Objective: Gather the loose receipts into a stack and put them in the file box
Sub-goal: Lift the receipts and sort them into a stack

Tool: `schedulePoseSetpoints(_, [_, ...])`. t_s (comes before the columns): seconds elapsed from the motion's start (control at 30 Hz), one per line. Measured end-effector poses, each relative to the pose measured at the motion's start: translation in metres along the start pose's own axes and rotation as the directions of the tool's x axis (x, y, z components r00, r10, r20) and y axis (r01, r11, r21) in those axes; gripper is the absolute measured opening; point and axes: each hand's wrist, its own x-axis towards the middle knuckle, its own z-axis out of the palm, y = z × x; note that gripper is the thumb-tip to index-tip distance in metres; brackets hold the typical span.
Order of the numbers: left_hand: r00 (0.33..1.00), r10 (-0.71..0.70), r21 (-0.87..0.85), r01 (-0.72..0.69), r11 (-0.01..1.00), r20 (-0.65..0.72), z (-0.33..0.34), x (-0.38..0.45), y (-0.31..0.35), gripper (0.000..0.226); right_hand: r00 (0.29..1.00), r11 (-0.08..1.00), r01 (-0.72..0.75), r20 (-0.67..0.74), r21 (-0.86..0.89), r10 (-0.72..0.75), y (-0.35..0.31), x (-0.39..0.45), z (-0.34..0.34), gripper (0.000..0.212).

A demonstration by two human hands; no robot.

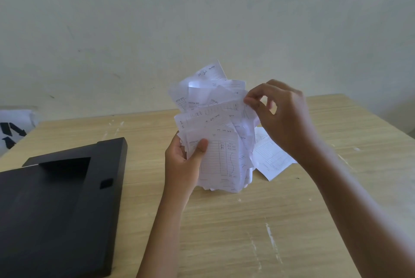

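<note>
I hold the bundle of receipts [215,134] upright in front of me, its long axis nearly vertical, its bottom edge just above or touching the wooden surface [224,232]; I cannot tell which. The sheets are not aligned: their top edges fan out at different angles, and the highest one leans a little to the right. My left hand [184,163] is closed around the lower left side of the bundle, with the thumb pressed on the front receipt. My right hand [280,114] pinches the upper right edge of one sheet between thumb and fingertips. One loose receipt [271,158] lies flat on the surface just behind the bundle, on the right, pointing diagonally. The black file box [56,206] lies at my left, well apart from the bundle, near the left edge of the surface. Between the box and my left arm the surface is free, and also in front, toward me.
</note>
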Motion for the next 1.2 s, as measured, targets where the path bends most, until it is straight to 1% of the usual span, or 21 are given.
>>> schedulePoseSetpoints(0.07, [1.0,-0.008,-0.002,0.008,1.0,-0.008,0.0,0.0,0.0,0.019,1.0,0.999,-0.02,-0.019,-0.033,0.019,0.003,-0.006,0.003,0.006])
schedulePoseSetpoints(0.13, [1.0,-0.023,-0.008,0.023,1.0,-0.019,0.0,0.001,-0.001,0.017,0.997,0.997,-0.068,-0.04,-0.031,0.067,0.007,-0.014,0.009,0.007])
schedulePoseSetpoints(0.2, [0.999,-0.031,-0.013,0.031,0.999,-0.03,-0.001,0.001,-0.002,0.015,0.988,0.99,-0.14,-0.063,0.008,0.14,0.008,-0.022,0.014,0.009])
schedulePoseSetpoints(0.27, [0.999,-0.03,-0.022,0.03,0.999,-0.039,-0.002,0.002,-0.002,0.015,0.979,0.982,-0.181,-0.082,0.059,0.185,0.005,-0.029,0.018,0.01])
schedulePoseSetpoints(0.37, [0.999,-0.031,-0.041,0.03,0.999,-0.037,0.0,0.001,-0.001,0.016,0.976,0.973,-0.19,-0.085,0.133,0.202,-0.001,-0.031,0.02,0.018])
schedulePoseSetpoints(0.47, [0.999,-0.045,-0.048,0.044,0.998,-0.025,0.001,0.0,0.0,0.019,0.964,0.932,-0.237,-0.055,0.273,0.262,-0.009,-0.027,0.021,0.013])
schedulePoseSetpoints(0.5, [0.999,-0.047,-0.046,0.046,0.998,-0.021,0.001,0.0,0.0,0.02,0.961,0.924,-0.247,-0.05,0.293,0.272,-0.012,-0.026,0.022,0.012])
schedulePoseSetpoints(0.7, [0.997,-0.079,-0.1,0.078,0.992,-0.014,0.003,-0.001,0.002,0.024,0.953,0.924,-0.257,-0.081,0.284,0.29,-0.025,-0.015,0.027,0.013])
schedulePoseSetpoints(0.87, [0.995,-0.096,-0.168,0.091,0.982,-0.023,0.004,-0.001,-0.002,0.025,0.962,0.948,-0.23,-0.095,0.221,0.255,-0.024,-0.014,0.034,0.013])
schedulePoseSetpoints(1.0, [0.994,-0.097,-0.177,0.087,0.98,-0.047,0.006,-0.001,-0.003,0.026,0.976,0.954,-0.206,-0.024,0.216,0.216,-0.022,-0.012,0.033,0.011])
schedulePoseSetpoints(1.1, [0.994,-0.088,-0.15,0.078,0.986,-0.06,0.007,-0.001,-0.002,0.025,0.994,0.983,-0.106,0.022,0.15,0.104,-0.019,-0.007,0.028,0.009])
schedulePoseSetpoints(1.2, [0.995,-0.069,-0.112,0.061,0.992,-0.07,0.007,-0.001,-0.003,0.025,0.999,0.999,0.037,0.037,-0.008,-0.037,-0.016,0.0,0.022,0.019])
